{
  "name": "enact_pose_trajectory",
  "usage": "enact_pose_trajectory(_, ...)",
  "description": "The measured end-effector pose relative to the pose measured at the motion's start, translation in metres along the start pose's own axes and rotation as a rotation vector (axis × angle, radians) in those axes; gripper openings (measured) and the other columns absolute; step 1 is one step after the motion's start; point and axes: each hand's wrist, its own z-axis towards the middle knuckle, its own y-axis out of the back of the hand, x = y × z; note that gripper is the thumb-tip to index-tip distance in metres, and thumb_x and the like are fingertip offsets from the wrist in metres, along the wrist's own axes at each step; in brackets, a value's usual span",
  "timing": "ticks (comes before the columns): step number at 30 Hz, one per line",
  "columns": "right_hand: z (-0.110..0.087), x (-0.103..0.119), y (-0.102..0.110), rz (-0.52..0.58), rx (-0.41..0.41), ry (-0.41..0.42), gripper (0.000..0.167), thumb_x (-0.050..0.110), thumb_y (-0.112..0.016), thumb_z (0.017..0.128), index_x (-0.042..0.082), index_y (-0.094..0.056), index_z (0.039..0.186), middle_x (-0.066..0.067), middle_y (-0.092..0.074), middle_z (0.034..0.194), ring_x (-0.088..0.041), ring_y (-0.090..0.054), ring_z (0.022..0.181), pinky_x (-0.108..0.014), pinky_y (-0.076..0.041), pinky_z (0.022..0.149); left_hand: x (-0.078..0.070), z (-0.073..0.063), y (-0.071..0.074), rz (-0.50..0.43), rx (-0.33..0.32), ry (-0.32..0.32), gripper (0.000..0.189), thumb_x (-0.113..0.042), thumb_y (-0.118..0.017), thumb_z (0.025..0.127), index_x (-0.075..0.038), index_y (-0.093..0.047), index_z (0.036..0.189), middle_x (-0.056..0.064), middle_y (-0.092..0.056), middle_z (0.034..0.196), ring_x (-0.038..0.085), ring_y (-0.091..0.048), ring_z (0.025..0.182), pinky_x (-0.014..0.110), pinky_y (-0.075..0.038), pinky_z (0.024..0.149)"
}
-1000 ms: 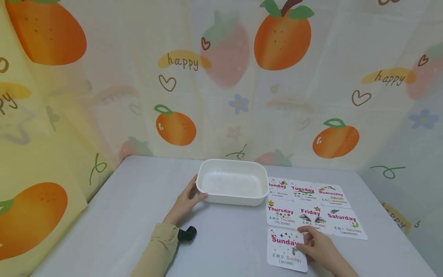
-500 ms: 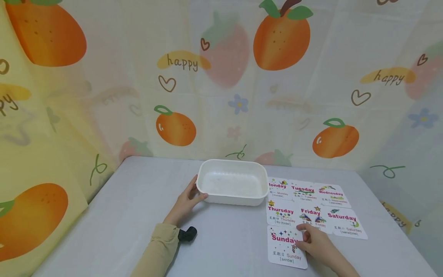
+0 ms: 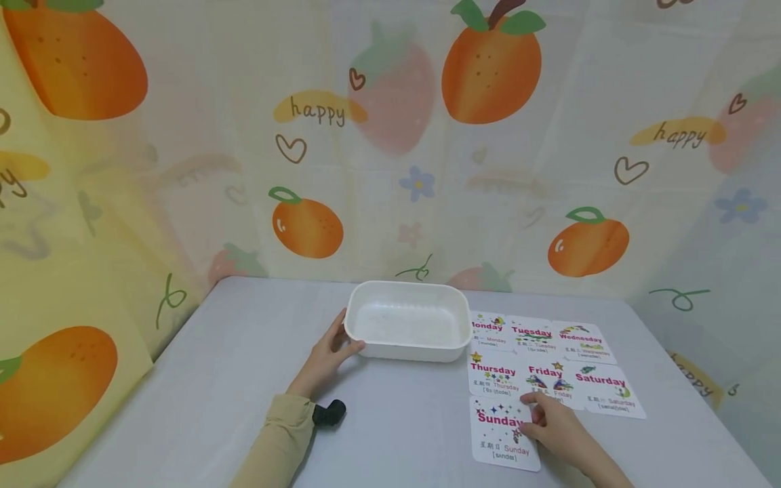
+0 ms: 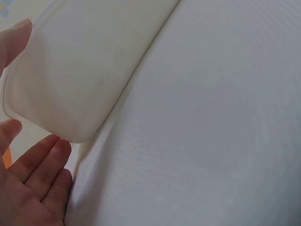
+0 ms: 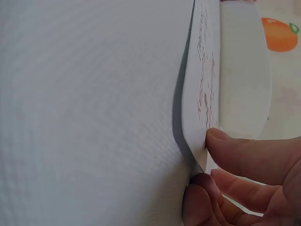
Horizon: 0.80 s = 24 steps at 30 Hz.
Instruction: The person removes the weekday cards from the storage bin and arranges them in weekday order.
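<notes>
- Grey table (image 3: pixel 201 379), lower half of the head view, stands against a fruit-print curtain (image 3: pixel 390 135) that fills the upper half.
- Right hand (image 3: pixel 552 425), lower right of the head view: thumb and fingers pinch the right edge of the Sunday card (image 3: pixel 500 434). The right wrist view shows that edge (image 5: pixel 200 108) raised off the table with a fingertip (image 5: pixel 197 186) tucked beneath, judged a way to get purchase on a flat card.
- Left hand (image 3: pixel 327 352), lower centre: fingers spread and resting against the left end of the white tray (image 3: pixel 407 322); the left wrist view shows the tray corner (image 4: pixel 70 80) between thumb and fingers (image 4: pixel 40 162), judged to steady the tray.
- Tray sits at the centre of the table, its inside bare.
- Six other weekday cards (image 3: pixel 543 362) lie flat in two rows right of the tray, edges touching, above the Sunday card.
- Small black device (image 3: pixel 329 411) sits at the left cuff.
</notes>
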Motion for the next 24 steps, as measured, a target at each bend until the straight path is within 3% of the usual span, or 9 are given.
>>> enact_pose_trajectory(4,0.0,0.001,-0.001,0.011,-0.004,0.002,0.041,0.008,-0.073,0.077,-0.004,-0.056,0.111,-0.003,-0.045,0.072,-0.015,-0.044,0.063,-0.023,-0.038,0.052,0.016,0.007,0.0,-0.013,-0.009,0.007,0.086,-0.038,-0.071,0.081,-0.022,-0.02,0.149,0.011,-0.044,0.137,0.029,-0.037,0.128,0.058,-0.029,0.099)
enact_pose_trajectory(8,0.001,0.001,-0.002,0.014,-0.011,0.011,0.038,0.007,-0.072,0.077,-0.004,-0.057,0.11,-0.002,-0.045,0.071,-0.015,-0.044,0.063,-0.023,-0.037,0.051,0.021,0.009,0.001,-0.018,-0.015,0.013,0.088,-0.039,-0.071,0.08,-0.022,-0.02,0.149,0.011,-0.043,0.138,0.03,-0.036,0.129,0.059,-0.028,0.099)
enact_pose_trajectory(12,0.002,0.002,-0.003,0.019,-0.021,0.009,0.035,0.003,-0.071,0.077,-0.003,-0.057,0.109,-0.002,-0.045,0.071,-0.015,-0.044,0.062,-0.023,-0.036,0.05,0.006,0.001,0.004,-0.01,0.001,0.013,0.085,-0.032,-0.07,0.084,-0.016,-0.018,0.149,0.016,-0.041,0.139,0.032,-0.035,0.129,0.059,-0.029,0.098)
enact_pose_trajectory(24,0.003,0.002,-0.004,0.027,-0.034,0.026,0.04,0.002,-0.071,0.076,-0.002,-0.054,0.112,-0.001,-0.046,0.071,-0.016,-0.043,0.061,-0.023,-0.037,0.049,0.008,0.001,0.005,-0.01,-0.004,0.001,0.085,-0.031,-0.07,0.084,-0.015,-0.019,0.149,0.015,-0.044,0.137,0.031,-0.037,0.128,0.056,-0.033,0.097)
